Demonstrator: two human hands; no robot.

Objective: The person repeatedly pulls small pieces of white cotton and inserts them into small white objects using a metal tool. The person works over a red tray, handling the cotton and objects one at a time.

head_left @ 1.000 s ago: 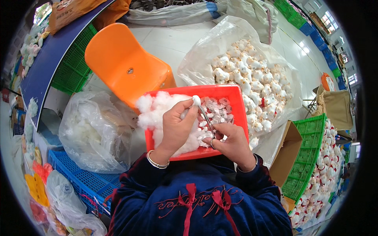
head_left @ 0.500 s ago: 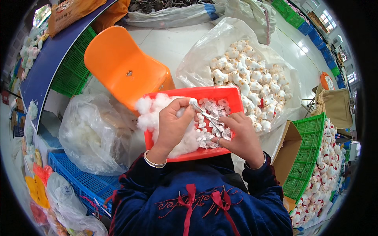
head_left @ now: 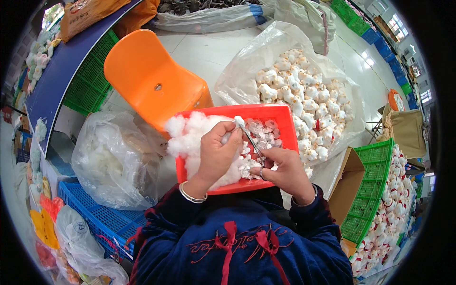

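Observation:
My left hand [head_left: 219, 151] pinches a small white fabric piece [head_left: 239, 120] between thumb and fingers, above the red tray [head_left: 223, 191]. My right hand [head_left: 283, 172] is closed on the ring handles of a slim metal tool [head_left: 251, 139]. Whether it is scissors or forceps, I cannot tell. Its tip reaches the white piece at my left fingertips. Fluffy white stuffing [head_left: 187, 133] fills the tray's left side and lies beneath my left hand. Many small white and silvery pieces [head_left: 267, 133] lie in the right part.
An orange chair [head_left: 156, 85] stands beyond the tray. Beyond right is a clear bag of small white stuffed figures [head_left: 308, 104]. To the left sit a plastic bag of stuffing [head_left: 114, 164] and a blue crate [head_left: 102, 216]. A cardboard box [head_left: 346, 185] and green crates [head_left: 368, 190] stand right.
The metal tool has turned steeper, and its handles look closer together. My right hand has shifted slightly down. My left hand still pinches the white piece, a little further right.

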